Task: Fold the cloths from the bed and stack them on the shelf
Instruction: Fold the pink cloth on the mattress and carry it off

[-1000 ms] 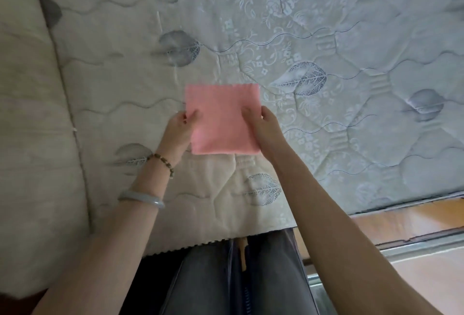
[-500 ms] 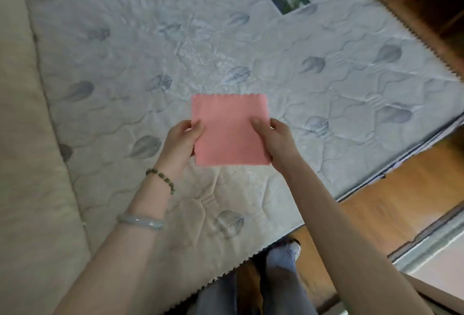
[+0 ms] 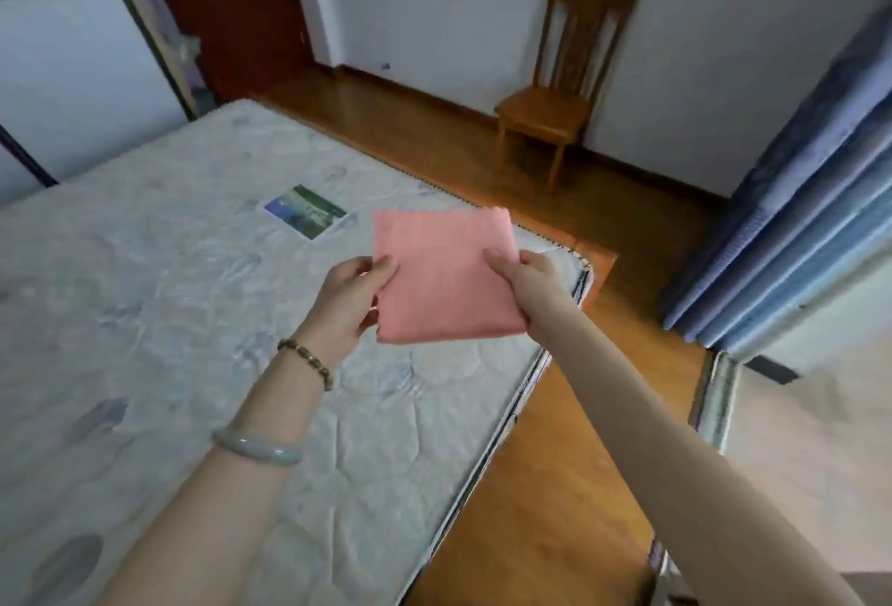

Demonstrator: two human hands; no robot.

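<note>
A pink cloth (image 3: 446, 274), folded into a small square, hangs in the air above the right edge of the bed (image 3: 169, 315). My left hand (image 3: 347, 299) pinches its left edge. Its right edge is gripped by my right hand (image 3: 528, 284). The cloth is held flat and level, its scalloped edge pointing away from me. No shelf shows in this view.
A bare quilted mattress with a small coloured label (image 3: 305, 211) fills the left. Wooden floor runs along its right side. A wooden chair (image 3: 560, 79) stands against the far wall, a dark red door (image 3: 231, 2) at the back left, blue curtains (image 3: 796, 229) on the right.
The view has swung up and to the right, from looking down at the mattress to looking across the room. Both hands keep hold of the folded pink cloth, now over the bed's right edge.
</note>
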